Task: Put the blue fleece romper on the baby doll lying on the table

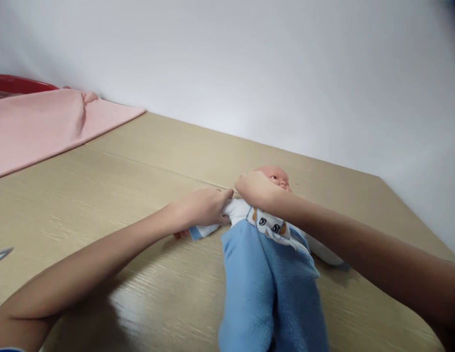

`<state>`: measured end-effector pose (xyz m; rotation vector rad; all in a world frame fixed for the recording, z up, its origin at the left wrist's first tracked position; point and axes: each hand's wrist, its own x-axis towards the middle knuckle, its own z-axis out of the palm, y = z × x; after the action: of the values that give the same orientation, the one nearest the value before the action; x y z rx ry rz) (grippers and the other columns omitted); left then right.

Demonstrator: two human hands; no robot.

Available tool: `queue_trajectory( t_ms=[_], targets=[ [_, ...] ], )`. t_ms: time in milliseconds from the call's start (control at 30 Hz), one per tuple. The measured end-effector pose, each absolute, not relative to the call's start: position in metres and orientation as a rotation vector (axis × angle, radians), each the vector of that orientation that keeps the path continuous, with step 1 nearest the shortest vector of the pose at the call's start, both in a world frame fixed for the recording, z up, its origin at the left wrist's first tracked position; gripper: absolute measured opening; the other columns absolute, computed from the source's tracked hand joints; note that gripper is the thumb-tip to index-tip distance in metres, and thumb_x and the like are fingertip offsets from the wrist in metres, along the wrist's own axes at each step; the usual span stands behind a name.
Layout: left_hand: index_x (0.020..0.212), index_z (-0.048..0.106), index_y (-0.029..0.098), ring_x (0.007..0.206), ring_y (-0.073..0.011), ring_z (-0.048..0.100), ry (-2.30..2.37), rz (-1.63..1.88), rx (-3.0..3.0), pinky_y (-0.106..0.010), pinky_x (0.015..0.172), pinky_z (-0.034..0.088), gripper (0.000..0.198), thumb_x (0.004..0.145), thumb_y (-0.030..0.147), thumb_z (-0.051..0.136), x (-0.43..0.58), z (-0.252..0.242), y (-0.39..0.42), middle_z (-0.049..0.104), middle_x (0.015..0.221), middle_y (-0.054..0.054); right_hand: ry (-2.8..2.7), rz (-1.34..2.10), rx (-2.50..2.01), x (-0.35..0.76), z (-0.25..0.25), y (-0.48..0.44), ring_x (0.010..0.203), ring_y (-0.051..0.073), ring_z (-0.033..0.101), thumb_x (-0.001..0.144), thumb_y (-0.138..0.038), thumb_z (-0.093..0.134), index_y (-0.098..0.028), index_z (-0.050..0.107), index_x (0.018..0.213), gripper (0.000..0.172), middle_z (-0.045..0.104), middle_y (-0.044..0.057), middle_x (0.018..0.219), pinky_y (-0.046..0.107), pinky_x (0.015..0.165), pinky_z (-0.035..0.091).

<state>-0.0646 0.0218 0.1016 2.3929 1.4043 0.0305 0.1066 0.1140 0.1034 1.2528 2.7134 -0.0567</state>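
Note:
A baby doll [276, 175] lies on its back on the table, its head away from me. It wears a blue and white fleece outfit [249, 283] with an animal face [273, 227] on the chest. My left hand [205, 208] is closed around the white upper sleeve [235, 210], thumb and fingers pinching the cloth. The sleeve's blue-edged cuff [203, 231] pokes out below that hand. My right hand [254, 188] bends across the doll's neck and shoulder, hiding part of its head. The fingers of that hand are out of sight behind the wrist.
A pink cloth [66, 120] is spread at the far left of the wooden table [139, 278], with a red rim [22, 84] behind it. A thin pointed object [2, 254] juts in at the left edge. A white wall [227, 73] stands behind the table.

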Motion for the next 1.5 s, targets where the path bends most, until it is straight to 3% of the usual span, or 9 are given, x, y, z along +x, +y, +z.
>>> queue_trajectory(
  t_ms=[167, 333, 433, 567, 733, 867, 1033, 1200, 1500],
  targets=[
    [0.127, 0.07, 0.019, 0.1, -0.0355, 0.079, 1.439, -0.036, 2.384, -0.039, 0.077, 0.051, 0.04, 0.094, 0.041, 0.072, -0.064, 0.101, 0.028, 0.085, 0.115, -0.017, 2.711, 0.023, 1.121, 0.13, 0.117, 0.105, 0.093, 0.031, 0.075, 0.09, -0.005, 0.075, -0.021, 0.074, 0.071, 0.025, 0.079, 0.011, 0.083, 0.042, 0.085, 0.056],
    [0.131, 0.069, 0.019, 0.104, -0.0367, 0.079, 1.462, -0.032, 2.332, -0.04, 0.079, 0.053, 0.047, 0.094, 0.047, 0.073, -0.061, 0.098, 0.032, 0.085, 0.12, -0.019, 3.093, -0.137, 1.128, 0.177, 0.138, 0.081, 0.099, 0.025, 0.072, 0.104, -0.019, 0.066, -0.022, 0.072, 0.104, 0.007, 0.081, 0.006, 0.105, 0.04, 0.093, 0.051],
    [0.147, 0.058, 0.02, 0.109, -0.0356, 0.079, 1.466, -0.005, 2.28, -0.04, 0.085, 0.055, 0.063, 0.094, 0.048, 0.077, -0.063, 0.097, 0.033, 0.085, 0.124, -0.017, 3.3, -0.401, 1.411, 0.222, 0.13, 0.062, 0.089, 0.021, 0.071, 0.112, -0.04, 0.066, -0.026, 0.071, 0.111, 0.015, 0.081, 0.004, 0.106, 0.036, 0.082, 0.053],
    [0.161, 0.038, 0.018, 0.121, -0.0345, 0.075, 1.387, 0.079, 2.244, -0.042, 0.099, 0.057, 0.078, 0.097, 0.04, 0.078, -0.07, 0.105, 0.027, 0.079, 0.137, -0.02, 3.407, -0.201, 1.378, 0.294, 0.096, 0.03, 0.101, 0.025, 0.075, 0.115, -0.037, 0.061, -0.029, 0.07, 0.118, 0.012, 0.079, 0.004, 0.109, 0.041, 0.093, 0.055],
    [0.149, 0.051, 0.019, 0.147, -0.0315, 0.062, 1.071, 0.461, 2.444, -0.045, 0.12, 0.051, 0.041, 0.114, 0.039, 0.062, -0.046, 0.129, 0.008, 0.067, 0.156, -0.017, 3.373, 0.425, 1.218, 0.378, 0.047, -0.004, 0.105, 0.031, 0.077, 0.109, -0.028, 0.072, -0.029, 0.069, 0.128, 0.019, 0.081, 0.009, 0.121, 0.048, 0.094, 0.056],
    [0.141, 0.066, 0.014, 0.153, -0.0345, 0.056, 0.881, 0.525, 2.749, -0.048, 0.13, 0.043, 0.035, 0.115, 0.038, 0.067, 0.022, 0.134, 0.002, 0.07, 0.149, -0.017, 3.319, 0.244, 1.365, 0.42, 0.024, -0.009, 0.129, 0.039, 0.073, 0.106, -0.035, 0.078, -0.025, 0.06, 0.15, 0.049, 0.073, 0.019, 0.143, 0.056, 0.105, 0.062],
    [0.123, 0.081, 0.015, 0.126, -0.0362, 0.071, 0.787, 0.187, 3.034, -0.05, 0.1, 0.053, 0.025, 0.112, 0.036, 0.073, 0.092, 0.111, 0.017, 0.082, 0.132, -0.014, 3.245, -0.189, 1.459, 0.444, 0.016, -0.011, 0.136, 0.04, 0.075, 0.096, -0.046, 0.089, -0.029, 0.055, 0.16, 0.075, 0.071, 0.02, 0.153, 0.057, 0.104, 0.069],
    [0.12, 0.079, 0.02, 0.114, -0.0332, 0.073, 0.689, 0.346, 3.141, -0.044, 0.083, 0.046, 0.014, 0.114, 0.028, 0.068, 0.1, 0.087, 0.023, 0.084, 0.121, -0.012, 3.05, -0.654, 2.092, 0.456, 0.016, -0.019, 0.085, 0.028, 0.082, 0.083, -0.048, 0.099, -0.03, 0.076, 0.129, 0.055, 0.086, 0.01, 0.114, 0.035, 0.065, 0.069],
    [0.145, 0.068, 0.033, 0.092, -0.0198, 0.077, 0.266, 0.408, 3.29, -0.038, 0.075, 0.043, 0.036, 0.12, 0.016, 0.049, 0.102, 0.097, 0.026, 0.084, 0.117, -0.004, 3.429, -0.93, 2.198, 0.428, 0.061, -0.02, 0.108, 0.031, 0.082, 0.075, -0.036, 0.107, -0.034, 0.08, 0.121, 0.054, 0.086, 0.007, 0.113, 0.042, 0.086, 0.07]
  ],
)
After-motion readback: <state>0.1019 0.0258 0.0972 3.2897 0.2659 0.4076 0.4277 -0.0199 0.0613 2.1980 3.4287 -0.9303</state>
